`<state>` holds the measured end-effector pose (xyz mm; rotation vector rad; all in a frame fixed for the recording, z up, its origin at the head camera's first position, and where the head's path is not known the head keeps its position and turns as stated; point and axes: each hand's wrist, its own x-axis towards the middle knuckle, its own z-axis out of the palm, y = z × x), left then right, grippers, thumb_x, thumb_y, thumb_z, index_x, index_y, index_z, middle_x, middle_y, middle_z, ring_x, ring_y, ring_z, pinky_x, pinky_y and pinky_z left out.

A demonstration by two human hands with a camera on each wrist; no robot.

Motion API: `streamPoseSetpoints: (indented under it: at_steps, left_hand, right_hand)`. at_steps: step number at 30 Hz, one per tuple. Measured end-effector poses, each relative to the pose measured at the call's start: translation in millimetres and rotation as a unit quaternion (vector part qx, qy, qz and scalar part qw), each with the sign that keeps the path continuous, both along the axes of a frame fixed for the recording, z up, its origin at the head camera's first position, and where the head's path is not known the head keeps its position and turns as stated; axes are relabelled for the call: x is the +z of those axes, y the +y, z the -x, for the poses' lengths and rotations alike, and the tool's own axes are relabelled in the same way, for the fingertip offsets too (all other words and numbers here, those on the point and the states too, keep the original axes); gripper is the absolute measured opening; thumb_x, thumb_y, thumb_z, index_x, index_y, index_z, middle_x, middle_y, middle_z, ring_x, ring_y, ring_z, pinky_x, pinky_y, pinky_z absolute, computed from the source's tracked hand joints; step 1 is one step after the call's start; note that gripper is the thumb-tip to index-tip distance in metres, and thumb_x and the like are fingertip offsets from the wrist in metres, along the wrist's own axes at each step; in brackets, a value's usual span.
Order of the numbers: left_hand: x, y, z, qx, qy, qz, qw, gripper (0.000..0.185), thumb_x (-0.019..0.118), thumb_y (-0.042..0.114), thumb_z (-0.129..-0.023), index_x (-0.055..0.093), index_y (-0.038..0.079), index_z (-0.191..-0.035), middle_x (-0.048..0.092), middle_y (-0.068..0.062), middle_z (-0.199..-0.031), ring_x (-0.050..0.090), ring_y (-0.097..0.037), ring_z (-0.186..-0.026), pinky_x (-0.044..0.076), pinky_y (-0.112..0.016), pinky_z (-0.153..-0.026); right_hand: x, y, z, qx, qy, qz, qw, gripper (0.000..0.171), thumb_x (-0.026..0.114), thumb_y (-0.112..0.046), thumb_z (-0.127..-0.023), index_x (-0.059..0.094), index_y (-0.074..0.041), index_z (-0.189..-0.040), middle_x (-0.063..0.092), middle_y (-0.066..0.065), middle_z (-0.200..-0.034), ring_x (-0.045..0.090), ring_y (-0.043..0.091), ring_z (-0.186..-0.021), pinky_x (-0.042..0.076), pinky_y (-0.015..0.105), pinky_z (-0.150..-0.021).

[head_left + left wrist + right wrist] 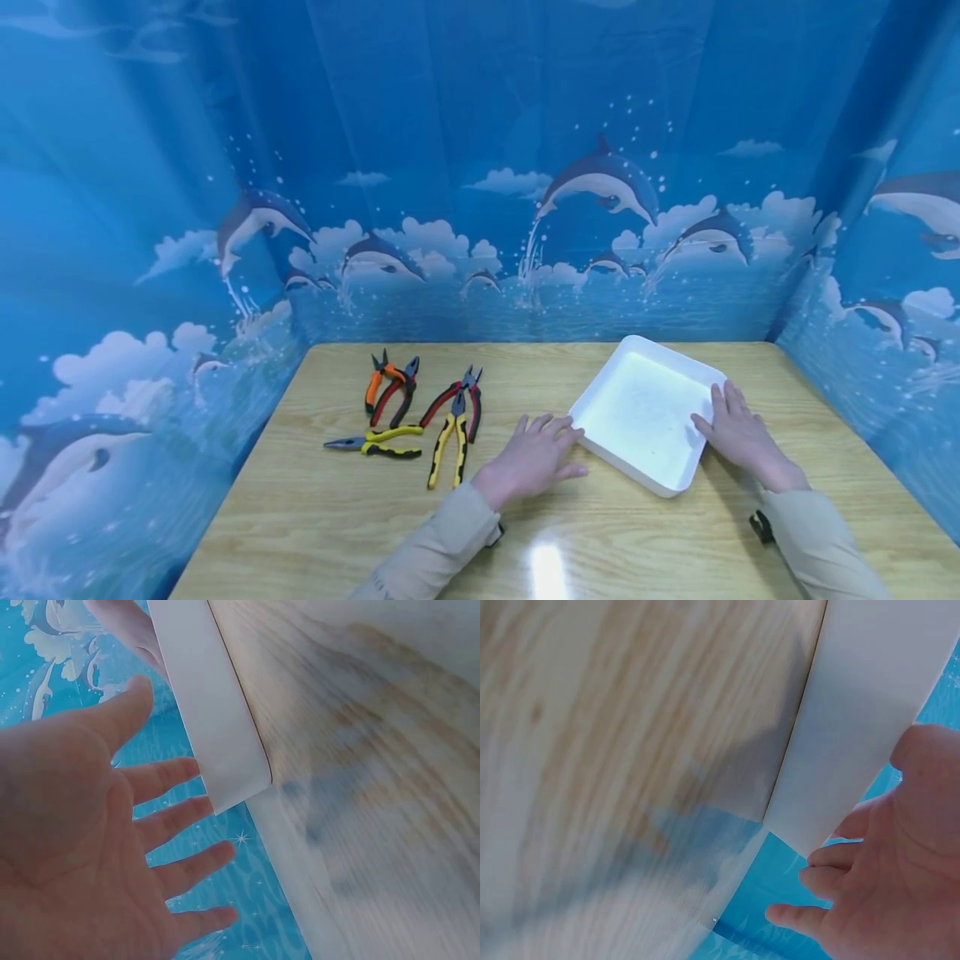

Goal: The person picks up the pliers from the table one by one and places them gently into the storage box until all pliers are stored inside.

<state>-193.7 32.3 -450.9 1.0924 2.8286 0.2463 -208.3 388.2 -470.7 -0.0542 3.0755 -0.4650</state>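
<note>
A white square tray [637,408] lies empty on the wooden table [315,517], right of centre and turned at an angle. My left hand [534,457] rests flat on the table with straight fingers, the fingertips touching the tray's left wall [202,697]. My right hand [738,433] lies with straight fingers along the tray's right rim, its thumb at the rim's inner side. In the right wrist view the right hand [885,862] is against the tray's outer wall [855,712]. In the left wrist view the left hand [90,825] is spread open.
Several pliers lie left of the hands: an orange-handled pair [377,382], a red-and-black pair [400,392], a red pair [459,398], yellow long-nose pliers [375,443] and a yellow-and-black pair [450,446]. Blue dolphin-print curtains [480,208] wall the table on three sides.
</note>
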Motion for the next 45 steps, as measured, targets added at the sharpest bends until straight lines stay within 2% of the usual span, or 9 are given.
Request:
streamPoseSetpoints:
  at_steps: [4, 13, 17, 22, 25, 28, 31, 38, 45]
  left_hand:
    - [0.6, -4, -3.9, -0.002, 0.005, -0.001, 1.0000, 0.064, 0.047, 0.055, -0.102, 0.040, 0.021, -0.156, 0.035, -0.003, -0.162, 0.035, -0.032, -0.148, 0.027, -0.060, -0.118]
    - [4.8, -11, -15.8, 0.001, -0.009, -0.005, 0.9999, 0.063, 0.048, 0.052, -0.102, 0.041, 0.019, -0.155, 0.035, -0.004, -0.162, 0.036, -0.031, -0.147, 0.025, -0.059, -0.119]
    - [4.7, -14, -22.5, 0.002, 0.004, -0.002, 1.0000, 0.063, 0.049, 0.052, -0.101, 0.042, 0.020, -0.154, 0.037, -0.004, -0.161, 0.038, -0.030, -0.146, 0.027, -0.058, -0.118]
    - [4.8, -15, -24.9, 0.005, 0.018, 0.006, 0.9998, 0.061, 0.048, 0.054, -0.101, 0.044, 0.021, -0.153, 0.040, -0.003, -0.159, 0.039, -0.027, -0.145, 0.028, -0.057, -0.118]
    - [6.2, -13, -21.3, 0.005, 0.034, -0.003, 0.9994, 0.058, 0.047, 0.052, -0.102, 0.048, 0.019, -0.150, 0.047, -0.004, -0.154, 0.043, -0.026, -0.143, 0.031, -0.056, -0.117]
    - [7.2, -9, -13.4, 0.006, 0.066, -0.022, 0.9976, 0.056, 0.048, 0.051, -0.103, 0.052, 0.017, -0.148, 0.055, -0.004, -0.147, 0.049, -0.024, -0.138, 0.036, -0.053, -0.114]
    - [6.1, -6, -3.7, 0.016, 0.082, -0.035, 0.9959, 0.058, 0.049, 0.051, -0.103, 0.050, 0.016, -0.149, 0.054, -0.004, -0.148, 0.049, -0.025, -0.138, 0.039, -0.051, -0.113]
    - [-3.5, 4, 16.9, 0.037, 0.032, -0.029, 0.9984, 0.069, 0.047, 0.050, -0.104, 0.031, 0.011, -0.159, 0.031, -0.005, -0.164, 0.032, -0.032, -0.149, 0.031, -0.055, -0.117]
    - [-9.6, 10, 26.1, 0.032, 0.020, 0.015, 0.9992, 0.070, 0.041, 0.052, -0.105, 0.028, 0.012, -0.160, 0.029, -0.002, -0.165, 0.028, -0.029, -0.152, 0.027, -0.056, -0.119]
  right_hand:
    - [1.0, -2, 1.0, 0.004, 0.000, 0.003, 1.000, 0.080, 0.042, -0.037, -0.108, 0.010, 0.026, -0.147, 0.002, 0.050, -0.151, 0.006, 0.064, -0.142, 0.012, 0.080, -0.106]
    - [0.5, -8, 3.0, 0.016, -0.008, 0.000, 1.000, 0.078, 0.043, -0.037, -0.108, 0.013, 0.024, -0.148, 0.002, 0.048, -0.153, 0.007, 0.063, -0.142, 0.012, 0.081, -0.105]
    - [-0.3, -10, 4.4, 0.024, -0.007, 0.001, 1.000, 0.078, 0.044, -0.036, -0.108, 0.014, 0.023, -0.148, 0.003, 0.047, -0.154, 0.008, 0.063, -0.142, 0.013, 0.081, -0.105]
    - [-0.6, -10, 6.5, 0.036, -0.006, 0.013, 0.999, 0.079, 0.045, -0.037, -0.108, 0.014, 0.023, -0.148, 0.002, 0.047, -0.154, 0.008, 0.063, -0.142, 0.014, 0.081, -0.104]
    - [1.6, -10, 7.2, 0.037, -0.006, 0.019, 0.999, 0.083, 0.045, -0.042, -0.107, 0.013, 0.022, -0.150, 0.002, 0.046, -0.155, 0.006, 0.063, -0.142, 0.013, 0.082, -0.104]
    - [4.2, -11, 7.0, 0.031, -0.003, 0.011, 0.999, 0.086, 0.043, -0.047, -0.107, 0.011, 0.020, -0.151, 0.002, 0.043, -0.156, 0.004, 0.062, -0.144, 0.011, 0.082, -0.104]
    - [7.6, -13, 3.8, 0.020, 0.001, -0.004, 1.000, 0.085, 0.040, -0.048, -0.108, 0.012, 0.020, -0.151, 0.003, 0.042, -0.157, 0.003, 0.060, -0.145, 0.009, 0.082, -0.105]
    - [14.9, -18, -10.5, 0.015, 0.006, -0.045, 0.999, 0.076, 0.045, -0.041, -0.107, 0.026, 0.022, -0.146, 0.021, 0.042, -0.153, 0.015, 0.059, -0.143, 0.017, 0.082, -0.103]
    - [13.0, -20, -16.5, 0.026, 0.018, -0.054, 0.998, 0.074, 0.044, -0.041, -0.108, 0.030, 0.021, -0.145, 0.025, 0.040, -0.152, 0.019, 0.059, -0.142, 0.020, 0.082, -0.103]
